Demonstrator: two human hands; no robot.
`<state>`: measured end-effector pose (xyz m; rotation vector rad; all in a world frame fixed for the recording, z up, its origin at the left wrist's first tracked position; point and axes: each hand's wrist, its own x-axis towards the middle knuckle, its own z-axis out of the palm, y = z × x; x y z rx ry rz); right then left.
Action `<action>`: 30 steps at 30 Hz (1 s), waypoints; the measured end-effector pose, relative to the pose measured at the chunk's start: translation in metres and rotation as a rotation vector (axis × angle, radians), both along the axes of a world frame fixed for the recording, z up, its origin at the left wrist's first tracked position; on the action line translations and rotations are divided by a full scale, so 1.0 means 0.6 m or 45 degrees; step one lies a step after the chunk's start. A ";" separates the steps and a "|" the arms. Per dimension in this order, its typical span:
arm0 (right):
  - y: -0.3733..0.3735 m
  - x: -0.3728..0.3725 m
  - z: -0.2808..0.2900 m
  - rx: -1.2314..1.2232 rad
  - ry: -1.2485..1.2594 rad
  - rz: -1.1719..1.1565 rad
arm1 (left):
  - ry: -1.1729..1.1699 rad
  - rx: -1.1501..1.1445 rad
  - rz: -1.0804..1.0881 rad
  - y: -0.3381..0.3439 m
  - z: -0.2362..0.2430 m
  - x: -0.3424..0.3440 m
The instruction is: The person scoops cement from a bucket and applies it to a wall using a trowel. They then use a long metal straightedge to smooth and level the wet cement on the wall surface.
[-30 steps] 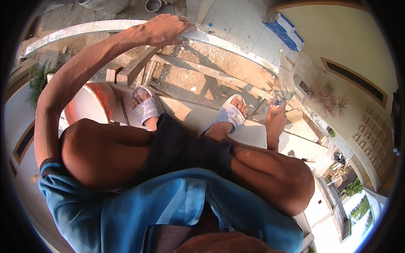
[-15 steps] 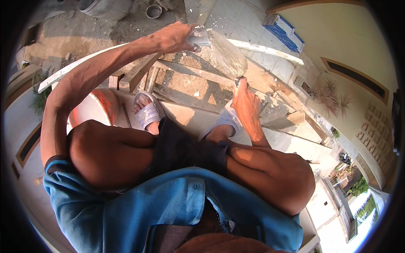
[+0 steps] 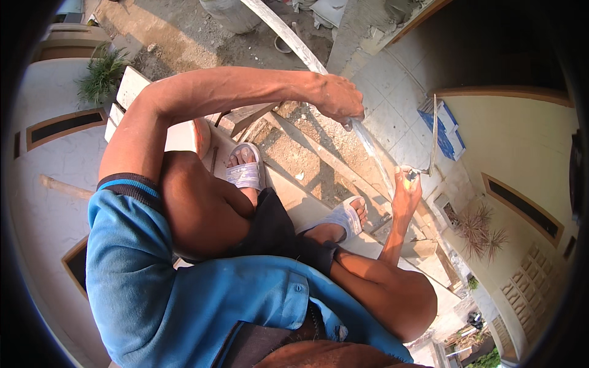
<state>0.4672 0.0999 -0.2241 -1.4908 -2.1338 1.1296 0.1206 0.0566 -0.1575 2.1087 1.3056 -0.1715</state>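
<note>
My left hand point(image 3: 336, 98) is closed around a long, white-smeared strip point(image 3: 287, 40) that runs diagonally from the top down toward the right. In my right hand point(image 3: 405, 190) is a trowel point(image 3: 434, 137) by its small handle; the metal blade points up, seen nearly edge-on, beside the strip's lower end. My sandalled feet point(image 3: 244, 175) rest on a pale ledge point(image 3: 288, 208). Below them are wooden beams point(image 3: 316, 147) over rubble. A white container with orange smears point(image 3: 190, 136) is partly hidden behind my left arm and knee.
Sacks point(image 3: 331, 12) and a round bowl point(image 3: 282, 45) lie on the dirt ground at the top. Blue-and-white boxes point(image 3: 451, 138) lean by the cream wall point(image 3: 509, 153) on the right, above a spiky plant point(image 3: 478, 236). A green plant point(image 3: 101, 80) stands at the upper left.
The view has turned. The strip now slants more steeply, with my left hand still on it. My right hand swung the trowel in toward the strip, then back right, turning the blade edge-on.
</note>
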 end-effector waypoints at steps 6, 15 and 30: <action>0.026 -0.043 0.002 -0.109 0.234 0.325 | 0.116 0.240 -0.204 0.032 0.095 0.016; 0.042 -0.104 0.068 -0.212 0.448 0.244 | -0.209 1.617 1.040 -0.031 0.263 -0.187; 0.088 -0.286 0.200 -0.191 0.559 0.631 | -2.362 1.656 1.549 -0.119 0.420 -0.268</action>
